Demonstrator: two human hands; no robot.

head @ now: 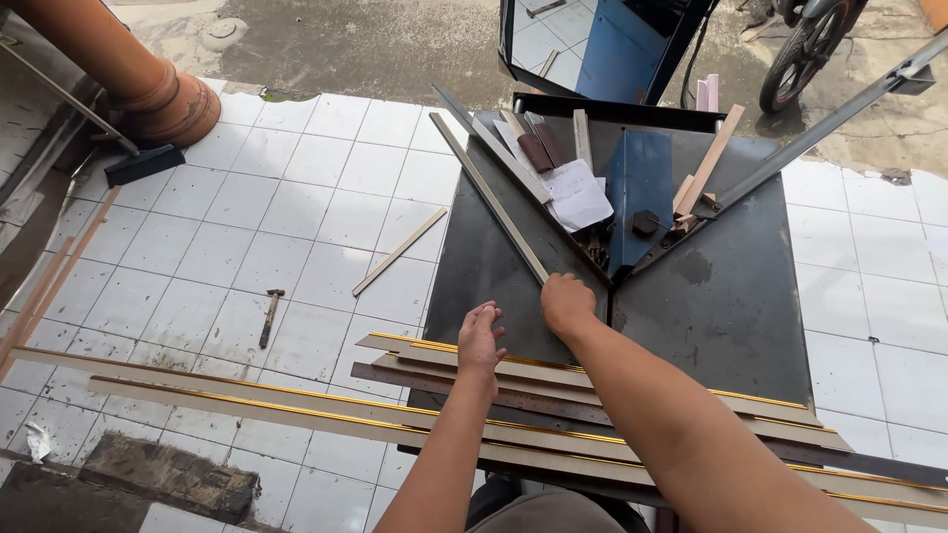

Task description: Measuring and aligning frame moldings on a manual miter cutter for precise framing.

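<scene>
Tiled floor (247, 227), hammer (270, 316), loose moulding strip (399, 252)

black table (731, 296), white floor tiles (296, 197), gold-edged mouldings (296, 407)

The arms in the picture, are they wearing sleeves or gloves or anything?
No. Both arms are bare as far as the view shows, with no sleeves. The left hand and right hand have no gloves, and no watch, bracelet or rings can be seen.

A black metal table (731, 296) stands on a white tiled floor (296, 197). Long gold-edged mouldings (553, 375) and a steel ruler (513, 395) lie across its near edge; a hammer (270, 316) and a wooden strip (399, 252) lie on the tiles
</scene>
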